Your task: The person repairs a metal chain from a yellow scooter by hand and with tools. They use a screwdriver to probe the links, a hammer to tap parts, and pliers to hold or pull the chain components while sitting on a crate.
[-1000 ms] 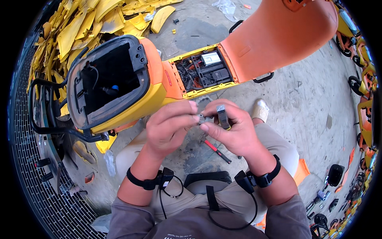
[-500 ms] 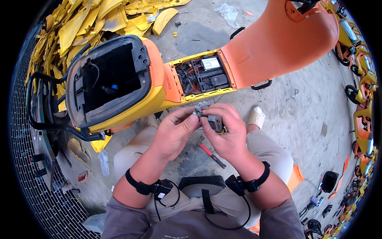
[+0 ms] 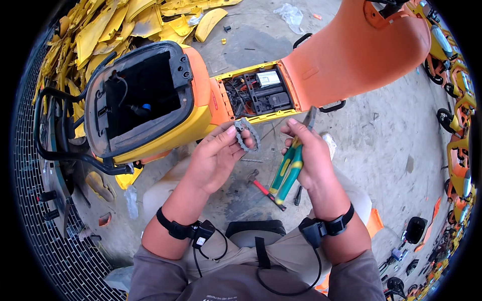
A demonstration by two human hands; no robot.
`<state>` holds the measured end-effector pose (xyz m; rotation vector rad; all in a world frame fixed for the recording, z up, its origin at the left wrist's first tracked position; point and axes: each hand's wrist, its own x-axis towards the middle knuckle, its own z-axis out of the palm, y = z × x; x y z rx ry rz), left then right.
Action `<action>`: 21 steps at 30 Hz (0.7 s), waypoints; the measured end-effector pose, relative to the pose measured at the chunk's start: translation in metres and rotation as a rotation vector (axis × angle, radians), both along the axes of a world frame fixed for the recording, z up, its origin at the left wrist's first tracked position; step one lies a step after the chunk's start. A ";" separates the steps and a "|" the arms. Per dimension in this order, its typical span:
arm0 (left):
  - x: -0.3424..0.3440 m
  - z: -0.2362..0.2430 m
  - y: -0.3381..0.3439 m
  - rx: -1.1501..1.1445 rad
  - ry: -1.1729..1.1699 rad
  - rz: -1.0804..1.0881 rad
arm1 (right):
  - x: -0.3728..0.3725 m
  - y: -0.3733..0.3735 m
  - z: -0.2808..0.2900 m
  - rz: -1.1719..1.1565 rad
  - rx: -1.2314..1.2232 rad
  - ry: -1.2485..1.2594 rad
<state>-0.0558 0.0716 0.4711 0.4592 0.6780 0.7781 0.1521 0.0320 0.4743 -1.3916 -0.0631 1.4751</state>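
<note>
Apart now, left hand (image 3: 213,160) pinches a grey chain piece (image 3: 247,134); right hand (image 3: 307,153) grips green-handled pliers (image 3: 287,173), scooter (image 3: 201,95) ahead.

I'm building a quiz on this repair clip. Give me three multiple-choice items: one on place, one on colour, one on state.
1. Where is the screwdriver? A on the ground between the forearms B inside the scooter C in the left hand
2. The pliers' handles are: A black B green and yellow C white
3. The scooter's compartment is: A open B shut C taped over

A: the red-handled screwdriver lies on the ground.
B: the pliers in the right hand show green and yellow.
A: wiring shows in the scooter's compartment.
</note>
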 end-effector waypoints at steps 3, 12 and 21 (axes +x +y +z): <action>-0.002 -0.007 0.000 -0.068 0.043 0.053 | 0.013 -0.003 -0.025 0.063 0.067 0.183; 0.004 -0.011 -0.003 -0.054 -0.053 -0.021 | -0.009 -0.011 -0.019 0.450 0.141 0.129; 0.000 -0.026 -0.005 -0.049 -0.123 -0.025 | -0.009 -0.008 -0.013 0.364 0.237 0.015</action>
